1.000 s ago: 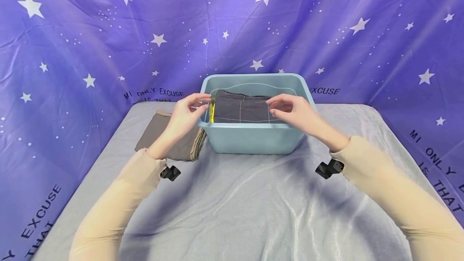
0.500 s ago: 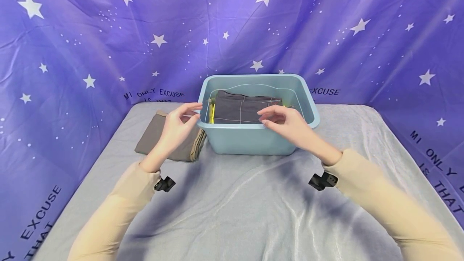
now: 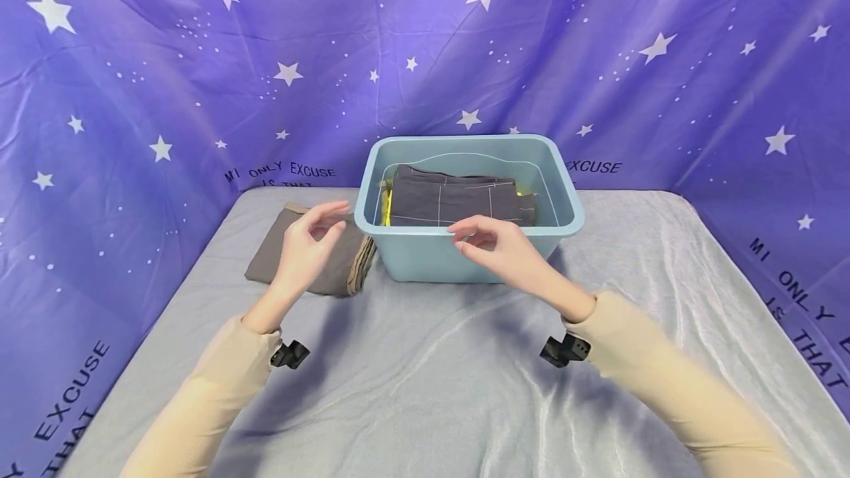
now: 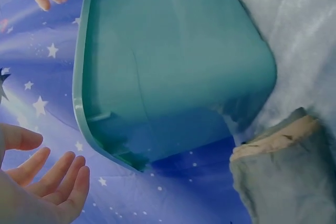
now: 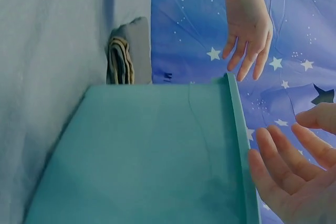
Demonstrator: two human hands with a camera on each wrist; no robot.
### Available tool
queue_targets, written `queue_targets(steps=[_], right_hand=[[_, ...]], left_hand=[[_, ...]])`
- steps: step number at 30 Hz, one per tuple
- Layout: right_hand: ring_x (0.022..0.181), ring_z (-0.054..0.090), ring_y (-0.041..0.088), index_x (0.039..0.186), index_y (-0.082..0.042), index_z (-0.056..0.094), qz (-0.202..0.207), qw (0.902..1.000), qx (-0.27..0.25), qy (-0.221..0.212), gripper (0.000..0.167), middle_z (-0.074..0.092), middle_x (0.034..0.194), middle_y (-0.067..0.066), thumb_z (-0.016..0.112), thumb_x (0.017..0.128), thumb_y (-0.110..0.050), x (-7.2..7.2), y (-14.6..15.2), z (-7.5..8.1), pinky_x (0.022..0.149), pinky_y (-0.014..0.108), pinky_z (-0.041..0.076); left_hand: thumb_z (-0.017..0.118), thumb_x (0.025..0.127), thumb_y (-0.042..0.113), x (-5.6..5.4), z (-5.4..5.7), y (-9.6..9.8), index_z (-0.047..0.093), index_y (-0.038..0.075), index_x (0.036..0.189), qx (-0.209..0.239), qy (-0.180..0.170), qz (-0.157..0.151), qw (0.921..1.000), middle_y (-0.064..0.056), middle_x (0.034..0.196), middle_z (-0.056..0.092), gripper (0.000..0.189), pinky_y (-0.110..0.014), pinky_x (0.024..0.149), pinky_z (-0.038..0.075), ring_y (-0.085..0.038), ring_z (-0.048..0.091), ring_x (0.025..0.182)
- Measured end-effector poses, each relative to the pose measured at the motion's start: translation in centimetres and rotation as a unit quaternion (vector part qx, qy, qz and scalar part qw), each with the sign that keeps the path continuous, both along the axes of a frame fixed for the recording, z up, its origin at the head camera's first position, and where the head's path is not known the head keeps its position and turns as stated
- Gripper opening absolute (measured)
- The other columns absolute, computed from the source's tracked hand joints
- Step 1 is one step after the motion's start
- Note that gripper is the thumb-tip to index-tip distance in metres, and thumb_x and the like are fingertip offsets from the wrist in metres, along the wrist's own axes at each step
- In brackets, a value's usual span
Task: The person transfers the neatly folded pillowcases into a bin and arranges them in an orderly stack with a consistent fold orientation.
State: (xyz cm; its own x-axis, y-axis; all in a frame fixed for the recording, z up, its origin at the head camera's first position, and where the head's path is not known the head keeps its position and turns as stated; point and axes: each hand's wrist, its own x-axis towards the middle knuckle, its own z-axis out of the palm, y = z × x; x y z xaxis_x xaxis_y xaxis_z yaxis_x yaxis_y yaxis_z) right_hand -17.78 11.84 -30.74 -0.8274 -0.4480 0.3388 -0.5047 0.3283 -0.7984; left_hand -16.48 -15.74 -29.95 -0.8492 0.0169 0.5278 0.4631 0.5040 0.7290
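Both hands hold nothing, their fingers loosely bent. The left hand (image 3: 307, 243) is in the air over a folded grey-brown garment (image 3: 272, 246) on the bed-like surface, just left of the bin. The right hand (image 3: 494, 246) hovers in front of the near rim of a light blue plastic bin (image 3: 465, 260), overlapping its front wall in the head view. Inside the bin lies a folded dark grey cloth with thin white lines (image 3: 421, 198), with a yellow item (image 3: 387, 206) showing at its left edge. Relaxed fingers (image 4: 68, 182) show beside the bin in the left wrist view.
A grey velvety cloth (image 3: 412, 389) covers the table. Purple curtains with white stars (image 3: 425, 43) hang behind and on both sides, close to the bin's back. Black cameras (image 3: 290, 354) sit at both wrists.
Both hands have drawn back from the bin toward the person and shifted left, the left one coming over the folded garment. The dark grey cloth stays in the bin.
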Motion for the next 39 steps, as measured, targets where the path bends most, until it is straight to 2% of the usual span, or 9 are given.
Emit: queue_targets(steps=[6, 8, 10, 17, 22, 25, 32, 39], right_hand=[[0.079, 0.059, 0.013, 0.104, -0.003, 0.063, 0.016, 0.9998, -0.015, -0.002, 0.022, 0.064, 0.097, 0.007, 0.060, 0.082, -0.006, 0.3, -1.1, -1.0, 0.070, 0.025, 0.048], [0.078, 0.059, 0.013, 0.104, -0.001, 0.062, 0.021, 0.9996, -0.020, -0.003, 0.022, 0.063, 0.098, 0.008, 0.060, 0.082, -0.005, 0.3, -1.4, -1.4, 0.069, 0.025, 0.048], [0.078, 0.059, 0.013, 0.104, -0.001, 0.062, 0.023, 0.9994, -0.022, -0.009, 0.023, 0.063, 0.098, 0.009, 0.059, 0.082, -0.005, 0.4, -1.8, -1.8, 0.069, 0.025, 0.048], [0.078, 0.060, 0.014, 0.105, -0.005, 0.062, 0.036, 0.9978, -0.028, -0.048, 0.023, 0.063, 0.096, 0.007, 0.057, 0.083, -0.006, 0.6, -3.0, -3.1, 0.070, 0.027, 0.049], [0.077, 0.061, 0.017, 0.106, -0.005, 0.062, 0.048, 0.9964, -0.031, -0.062, 0.023, 0.064, 0.092, 0.010, 0.056, 0.083, -0.005, 0.7, -3.9, -4.0, 0.069, 0.027, 0.050], [0.076, 0.061, 0.018, 0.106, -0.003, 0.061, 0.054, 0.9953, -0.038, -0.071, 0.023, 0.064, 0.090, 0.010, 0.056, 0.083, -0.004, 0.5, -4.4, -4.8, 0.067, 0.026, 0.050], [0.077, 0.062, 0.020, 0.108, 0.000, 0.060, 0.065, 0.9923, -0.044, -0.096, 0.025, 0.063, 0.091, 0.013, 0.054, 0.083, -0.004, 0.3, -5.3, -6.3, 0.069, 0.025, 0.050], [0.081, 0.061, 0.028, 0.108, 0.001, 0.059, 0.070, 0.9890, -0.051, -0.119, 0.026, 0.062, 0.095, 0.020, 0.052, 0.083, -0.001, 0.3, -6.2, -7.2, 0.069, 0.025, 0.049]], left_hand=[[0.056, 0.082, -0.002, -1.3, -2.9, -1.9, 0.060, -0.001, 0.109, 0.009, -0.005, 0.009, 0.9999, -0.015, 0.102, 0.063, 0.027, -0.015, 0.072, 0.043, -0.007, 0.057, 0.082], [0.056, 0.082, -0.001, -1.3, -3.4, -2.2, 0.060, 0.001, 0.109, 0.010, -0.006, 0.013, 0.9998, -0.014, 0.102, 0.064, 0.027, -0.014, 0.072, 0.043, 0.000, 0.056, 0.081], [0.056, 0.083, 0.001, -1.3, -3.7, -2.5, 0.060, 0.001, 0.108, 0.008, -0.007, 0.018, 0.9998, -0.012, 0.102, 0.064, 0.026, -0.013, 0.072, 0.043, 0.002, 0.055, 0.080], [0.057, 0.081, 0.000, -1.0, -4.6, -3.0, 0.060, 0.001, 0.108, -0.001, -0.009, 0.031, 0.9995, -0.012, 0.101, 0.064, 0.027, -0.014, 0.072, 0.043, -0.008, 0.058, 0.081], [0.057, 0.082, -0.001, -0.9, -5.3, -3.4, 0.060, 0.000, 0.108, -0.001, -0.023, 0.042, 0.9988, -0.014, 0.101, 0.064, 0.026, -0.014, 0.072, 0.043, -0.011, 0.058, 0.082], [0.057, 0.081, -0.003, -0.6, -5.4, -3.5, 0.060, -0.001, 0.107, 0.009, -0.034, 0.042, 0.9985, -0.017, 0.101, 0.063, 0.026, -0.013, 0.072, 0.043, -0.011, 0.058, 0.082], [0.054, 0.080, -0.009, 1.1, -3.9, -2.8, 0.058, -0.009, 0.105, 0.011, -0.037, 0.051, 0.9980, -0.024, 0.099, 0.061, 0.025, -0.008, 0.069, 0.041, -0.005, 0.056, 0.078], [0.054, 0.080, -0.008, 1.3, -4.3, -3.3, 0.058, -0.009, 0.105, 0.009, -0.056, 0.063, 0.9964, -0.024, 0.100, 0.061, 0.025, -0.007, 0.069, 0.040, 0.001, 0.053, 0.076]])
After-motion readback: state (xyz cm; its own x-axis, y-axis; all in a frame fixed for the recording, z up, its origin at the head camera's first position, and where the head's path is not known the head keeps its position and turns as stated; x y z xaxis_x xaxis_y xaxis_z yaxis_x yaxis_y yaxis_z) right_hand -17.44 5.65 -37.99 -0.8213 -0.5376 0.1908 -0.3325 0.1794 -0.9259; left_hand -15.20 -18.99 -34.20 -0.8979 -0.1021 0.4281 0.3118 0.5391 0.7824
